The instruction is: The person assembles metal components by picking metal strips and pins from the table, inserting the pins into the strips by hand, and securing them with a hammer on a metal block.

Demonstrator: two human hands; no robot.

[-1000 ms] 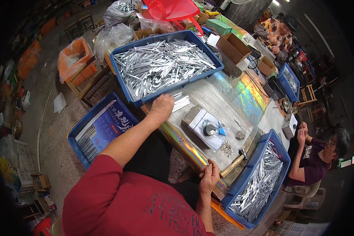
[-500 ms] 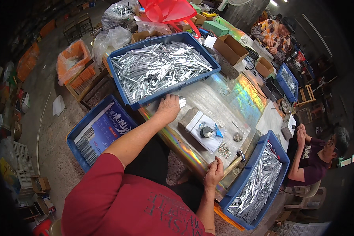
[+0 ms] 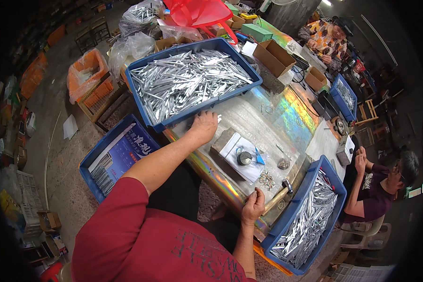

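Note:
My left hand (image 3: 205, 126) rests on the worktable just off the near wall of a large blue tray (image 3: 211, 102) heaped with silver metal strips (image 3: 192, 77). Its fingers curl over a few loose strips (image 3: 219, 118), whose ends barely show past the hand. My right hand (image 3: 254, 205) is at the table's near edge, thumb and fingertips pinched together; anything between them is too small to make out. Between the hands a block topped with white paper (image 3: 231, 146) carries a round dark-topped container (image 3: 245, 158) and a blue scrap (image 3: 259, 155). Small metal bits (image 3: 267, 180) lie beside it.
A hammer (image 3: 288, 186) lies near a second blue tray (image 3: 292, 199) of strips at right. Low on the left, another blue tray (image 3: 82, 168) holds a purple printed sheet (image 3: 127, 148) and strips. Cardboard boxes (image 3: 273, 57) stand at the back. Two other people sit across and to the right.
My left hand has shifted slightly right over the loose strips, covering most of them. My right hand stays pinched in about the same place. The view has moved a little.

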